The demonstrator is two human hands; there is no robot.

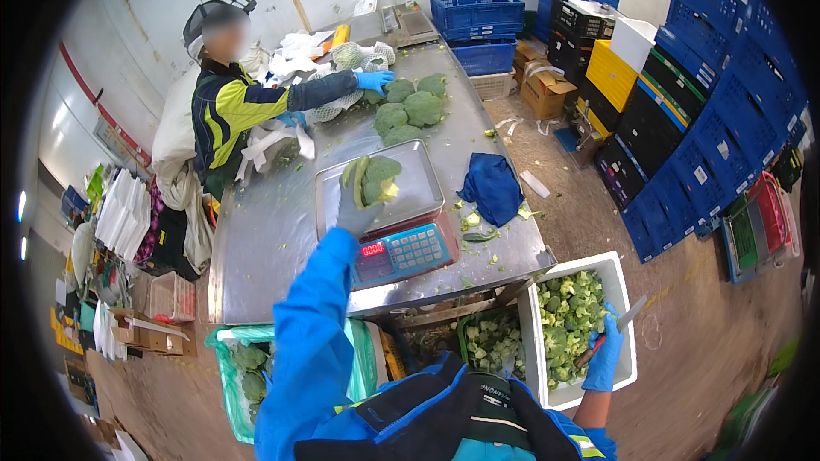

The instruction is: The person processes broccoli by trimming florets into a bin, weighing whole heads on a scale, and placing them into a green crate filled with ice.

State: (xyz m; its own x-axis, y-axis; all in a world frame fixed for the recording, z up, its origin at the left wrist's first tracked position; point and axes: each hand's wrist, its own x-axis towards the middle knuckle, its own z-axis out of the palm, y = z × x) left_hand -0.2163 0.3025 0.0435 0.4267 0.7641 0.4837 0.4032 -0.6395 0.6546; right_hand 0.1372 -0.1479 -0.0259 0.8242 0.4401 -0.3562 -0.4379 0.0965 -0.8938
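My left hand (359, 208), in a greyish glove, grips a broccoli head (381, 173) by its side above the metal tray (419, 186) of a digital scale. The pale cut stem of the broccoli faces right. Below the tray sits the scale's blue keypad panel (410, 250), with a lit red display. My right hand (605, 352), in a blue glove, is around the handle (586, 355) of a knife, and its blade (632, 312) points up and right. That hand is over a white box (631, 358) filled with cut broccoli florets (567, 326).
Across the steel table (269, 237), a co-worker's gloved hand (373, 80) touches several broccoli heads (423, 109). A blue cloth (493, 189) lies right of the scale. Below the near edge stands a green-lined box (224, 358) with broccoli. Blue crates (679, 186) are stacked at right.
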